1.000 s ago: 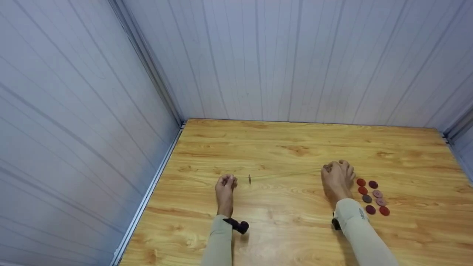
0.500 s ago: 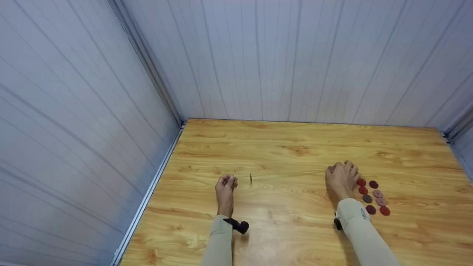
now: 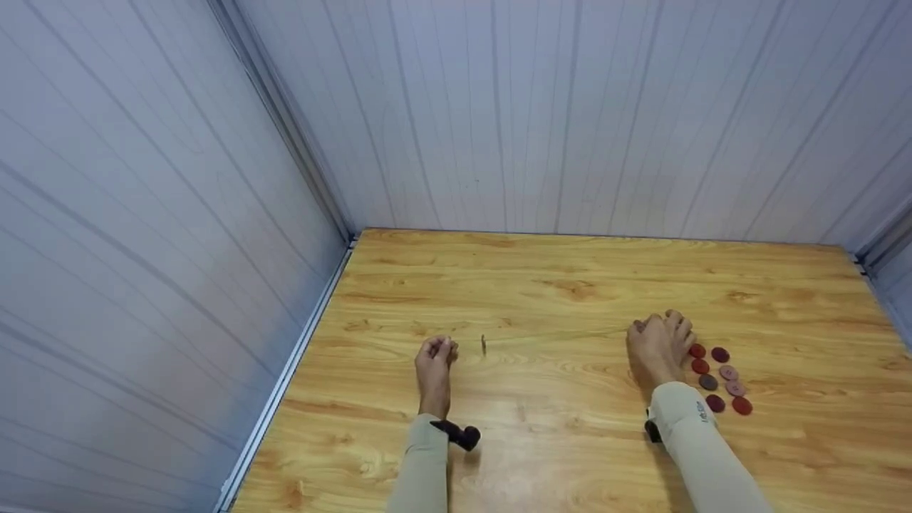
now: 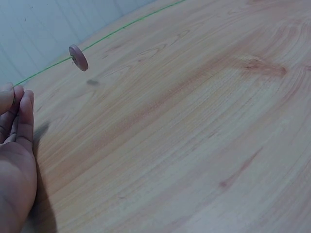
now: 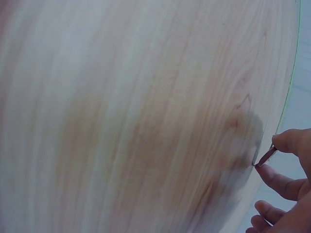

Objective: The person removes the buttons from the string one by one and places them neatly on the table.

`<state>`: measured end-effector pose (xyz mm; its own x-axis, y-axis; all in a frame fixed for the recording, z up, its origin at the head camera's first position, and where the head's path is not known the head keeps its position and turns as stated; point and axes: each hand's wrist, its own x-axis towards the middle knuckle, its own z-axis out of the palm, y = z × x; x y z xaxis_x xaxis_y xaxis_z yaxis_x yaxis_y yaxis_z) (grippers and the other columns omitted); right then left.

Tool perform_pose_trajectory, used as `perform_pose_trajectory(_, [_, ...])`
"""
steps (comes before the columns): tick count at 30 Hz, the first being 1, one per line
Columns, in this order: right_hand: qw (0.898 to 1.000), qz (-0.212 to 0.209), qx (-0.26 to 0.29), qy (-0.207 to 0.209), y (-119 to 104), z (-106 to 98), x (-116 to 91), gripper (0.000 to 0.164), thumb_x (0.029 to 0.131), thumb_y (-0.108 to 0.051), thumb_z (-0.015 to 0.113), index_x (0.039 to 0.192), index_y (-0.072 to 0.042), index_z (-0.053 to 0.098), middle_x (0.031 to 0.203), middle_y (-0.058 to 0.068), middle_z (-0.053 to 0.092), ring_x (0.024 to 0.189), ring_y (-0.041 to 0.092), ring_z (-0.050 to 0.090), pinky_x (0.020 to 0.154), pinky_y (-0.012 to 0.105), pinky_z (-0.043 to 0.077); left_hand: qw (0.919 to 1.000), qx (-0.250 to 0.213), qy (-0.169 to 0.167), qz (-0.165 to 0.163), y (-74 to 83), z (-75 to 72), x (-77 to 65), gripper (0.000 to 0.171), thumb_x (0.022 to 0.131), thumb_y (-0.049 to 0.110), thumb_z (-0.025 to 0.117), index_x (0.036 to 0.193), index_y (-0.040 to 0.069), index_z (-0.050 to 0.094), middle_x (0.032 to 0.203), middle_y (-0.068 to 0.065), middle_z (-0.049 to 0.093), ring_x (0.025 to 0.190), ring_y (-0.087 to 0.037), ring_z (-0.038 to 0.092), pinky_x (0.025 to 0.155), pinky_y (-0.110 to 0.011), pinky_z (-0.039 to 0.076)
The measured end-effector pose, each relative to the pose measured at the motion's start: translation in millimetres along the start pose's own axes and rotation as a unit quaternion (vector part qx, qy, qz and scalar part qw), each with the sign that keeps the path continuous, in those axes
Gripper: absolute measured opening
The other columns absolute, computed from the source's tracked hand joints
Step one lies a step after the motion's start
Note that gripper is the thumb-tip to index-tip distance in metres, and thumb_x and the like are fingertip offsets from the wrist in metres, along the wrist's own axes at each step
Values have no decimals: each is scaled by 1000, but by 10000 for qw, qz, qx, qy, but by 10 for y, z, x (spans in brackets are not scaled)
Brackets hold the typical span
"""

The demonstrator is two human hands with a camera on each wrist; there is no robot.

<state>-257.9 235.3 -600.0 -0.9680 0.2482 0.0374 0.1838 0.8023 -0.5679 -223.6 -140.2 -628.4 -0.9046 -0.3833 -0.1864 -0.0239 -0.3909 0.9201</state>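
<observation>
A thin green string (image 4: pixel 124 26) stretches above the table between both hands. Its left end is pinched by my left hand (image 3: pixel 433 363) between thumb and fingertips. Close to that hand, a pinkish-brown button (image 4: pixel 78 58) hangs threaded on the string; in the head view this button (image 3: pixel 484 345) appears edge-on. My right hand (image 3: pixel 654 349) pinches another button (image 5: pixel 265 156) between thumb and index finger, seen edge-on in the right wrist view. The string runs to the fingers there; whether it passes through that button I cannot tell.
Several loose red, maroon, pink and grey-brown buttons (image 3: pixel 727 373) lie on the wooden table (image 3: pixel 556 456), just right of my right hand. White panelled walls (image 3: pixel 527 128) border the table at the back and left.
My right hand has shifted slightly right with its button, then stayed nearly still. The threaded button moved a touch to the right. My left hand has held its place.
</observation>
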Motion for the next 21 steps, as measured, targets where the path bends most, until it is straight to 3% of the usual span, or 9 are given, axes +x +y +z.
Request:
perform_pose_trajectory(4, [10000, -12, 1, 19, -5, -12, -1, 33, 98, -24, 46, 80, 2, 58, 129, 34, 37, 124, 51, 23, 105, 64, 14, 10000, -24, 23, 87, -14, 8, 8, 12, 94, 5, 58, 100, -5, 55, 99, -20, 61, 86, -20, 62, 81, -35, 55])
perform_pose_trajectory(11, [10000, -36, -67, 53, 22, -39, 11, 34, 98, -25, 47, 77, 1, 55, 130, 36, 37, 123, 53, 24, 102, 66, 16, 9997, 231, 34, 119, -17, 9, 3, 16, 95, 9, 58, 103, -4, 55, 100, -18, 62, 91, -24, 63, 82, -34, 55])
perform_pose_trajectory(15, [9999, 13, -94, 98, 38, -51, 24, 32, 97, -24, 48, 83, 3, 56, 134, 36, 36, 125, 53, 24, 102, 67, 16, 9980, 598, 107, 166, -33, -4, 10, 15, 95, 12, 59, 102, -1, 58, 98, -13, 64, 91, -21, 63, 81, -31, 55])
perform_pose_trajectory(21, [9997, 127, -58, 221, 56, -67, 8, 31, 96, -25, 48, 95, 5, 59, 135, 33, 36, 127, 50, 24, 103, 65, 15, 9984, 547, 138, 34, -22, -7, 11, 14, 96, 11, 58, 103, -1, 58, 99, -14, 64, 92, -22, 63, 86, -33, 56])
